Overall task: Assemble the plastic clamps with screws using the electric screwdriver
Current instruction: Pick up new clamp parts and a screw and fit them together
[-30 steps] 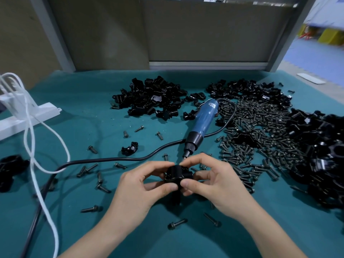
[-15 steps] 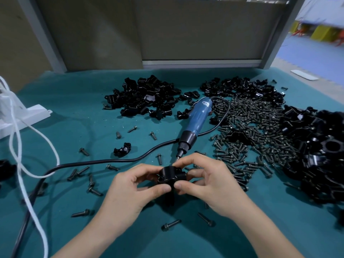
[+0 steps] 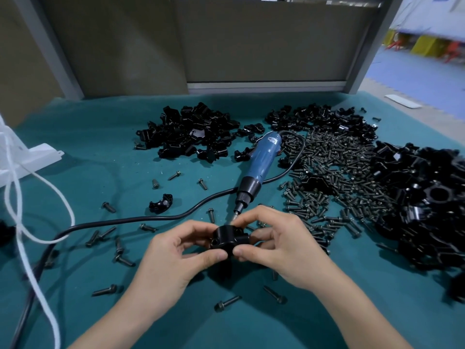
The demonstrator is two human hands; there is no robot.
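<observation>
A black plastic clamp [image 3: 227, 239] is pinched between both hands just above the green mat. My left hand [image 3: 173, 255] grips its left side with thumb and forefinger. My right hand [image 3: 279, 244] grips its right side the same way. The blue electric screwdriver [image 3: 259, 167] lies on the mat behind the hands, with its bit pointing at the clamp. A large pile of dark screws [image 3: 327, 177] lies to the right. Loose screws [image 3: 227, 303] are scattered near my wrists.
Heaps of black clamp parts sit at the back centre [image 3: 188, 133], back right [image 3: 322, 119] and far right [image 3: 425, 202]. One clamp half [image 3: 161, 204] lies alone. The screwdriver's black cable [image 3: 120, 220] runs left across the mat. A white cord [image 3: 27, 222] and white bracket [image 3: 30, 157] are on the left.
Both hands stay closed on the clamp and have barely moved. The view has drifted slightly, so the table items sit a little further left and up.
</observation>
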